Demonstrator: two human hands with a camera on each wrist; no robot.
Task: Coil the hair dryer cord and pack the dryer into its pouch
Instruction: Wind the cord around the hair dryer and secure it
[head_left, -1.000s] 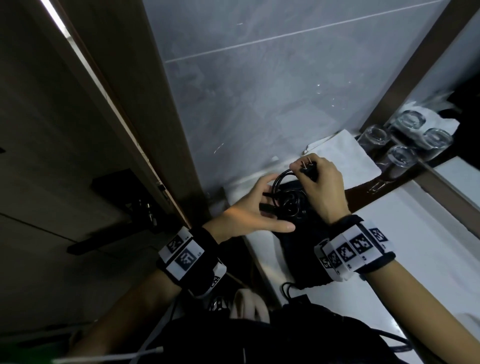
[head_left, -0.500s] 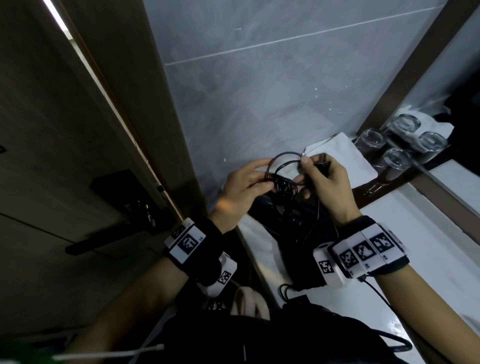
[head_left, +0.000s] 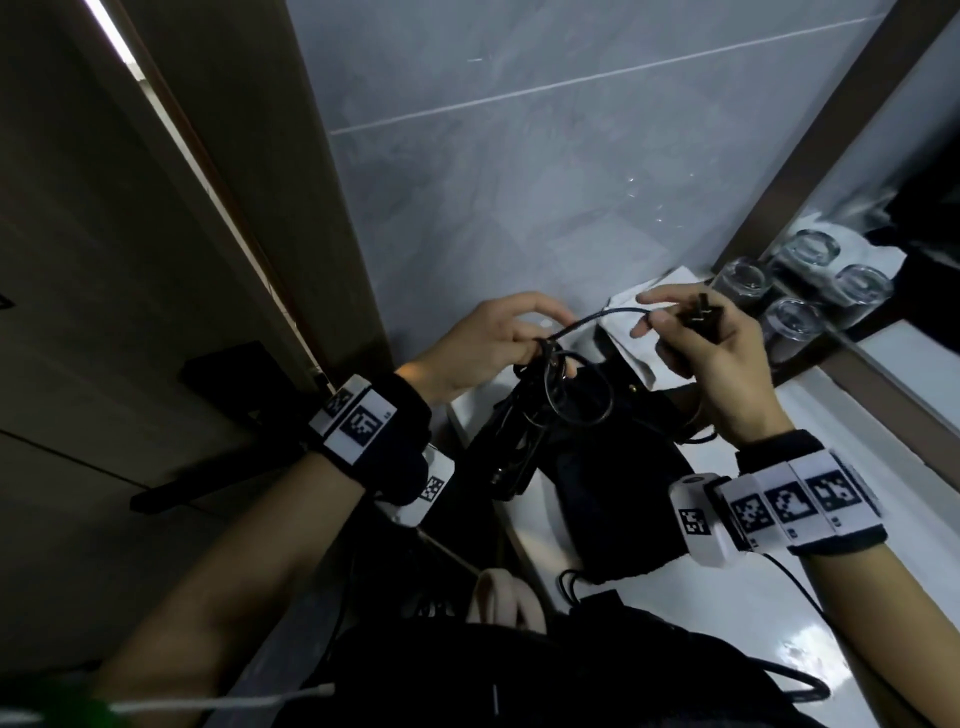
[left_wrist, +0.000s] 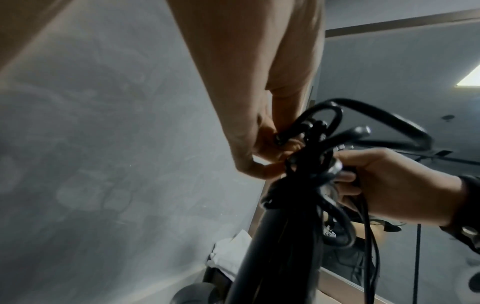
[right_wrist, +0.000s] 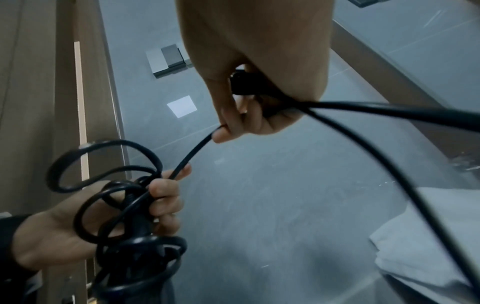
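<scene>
The black hair dryer (head_left: 511, 447) hangs handle-up over the counter edge. My left hand (head_left: 511, 332) grips the top of its handle together with several loops of the black cord (head_left: 576, 400). In the right wrist view the left hand (right_wrist: 161, 201) has its fingers curled round the loops and the handle (right_wrist: 137, 236). My right hand (head_left: 691, 332) holds the plug (head_left: 701, 314), prongs up, and a short length of cord runs taut between the two hands. The black pouch (head_left: 613, 483) lies on the counter under the hands.
Several upturned glasses (head_left: 789, 322) stand at the back right by a mirror. A folded white towel (head_left: 636, 312) lies behind the pouch against the grey tiled wall. A wooden door frame (head_left: 291, 260) rises on the left. The white counter (head_left: 779, 639) stretches to the right.
Both hands have risen off the pouch with the dryer. The right hand has drawn the plug to the right, away from the left hand, so the cord between them has lengthened.
</scene>
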